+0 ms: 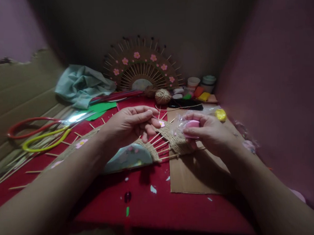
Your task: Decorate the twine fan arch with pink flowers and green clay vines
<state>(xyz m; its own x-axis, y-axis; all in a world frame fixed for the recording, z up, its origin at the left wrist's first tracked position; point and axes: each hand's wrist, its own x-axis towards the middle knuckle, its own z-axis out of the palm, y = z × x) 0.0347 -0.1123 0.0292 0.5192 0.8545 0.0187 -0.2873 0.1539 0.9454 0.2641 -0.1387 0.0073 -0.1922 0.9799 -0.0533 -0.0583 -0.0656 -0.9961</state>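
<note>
My left hand [131,127] hovers over a half-round fan of thin sticks woven with twine [170,139], its fingertips pinched near a small pink flower [161,124] on the weave. A little to the right, my right hand [209,132] grips a lump of pink clay in a clear plastic wrap [190,124]. The woven fan lies flat on a red cloth [150,204], partly over a brown cardboard sheet [193,174]. Both forearms cover much of the fan's left side.
A finished fan with pink flowers [141,68] stands against the back wall. In front of it are a twine ball [162,96], coloured clay packs [197,94] and small tubs [201,81]. A yellow clay lump [220,114] lies right. Scissors [43,131], green paper and a crumpled cloth [82,84] lie left.
</note>
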